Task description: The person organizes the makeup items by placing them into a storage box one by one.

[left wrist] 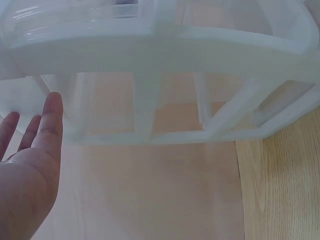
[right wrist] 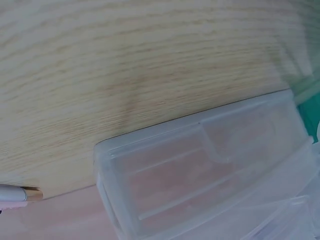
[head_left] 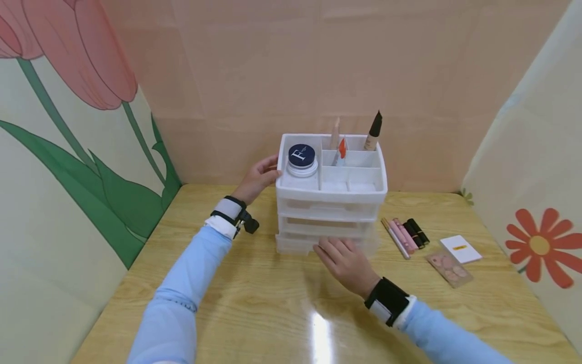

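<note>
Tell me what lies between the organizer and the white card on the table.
In the head view, a row of slim cosmetics lies between the organizer and the white card: pink tubes and black lipsticks, side by side on the table.

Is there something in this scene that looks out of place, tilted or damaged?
Nothing looks damaged or spilled. The organizer stands level on the table. The tubes in its top compartments lean, as loose items do. The lipsticks lie in a neat row beside it. The left hand is at its side, the right hand at the bottom drawer.
</note>
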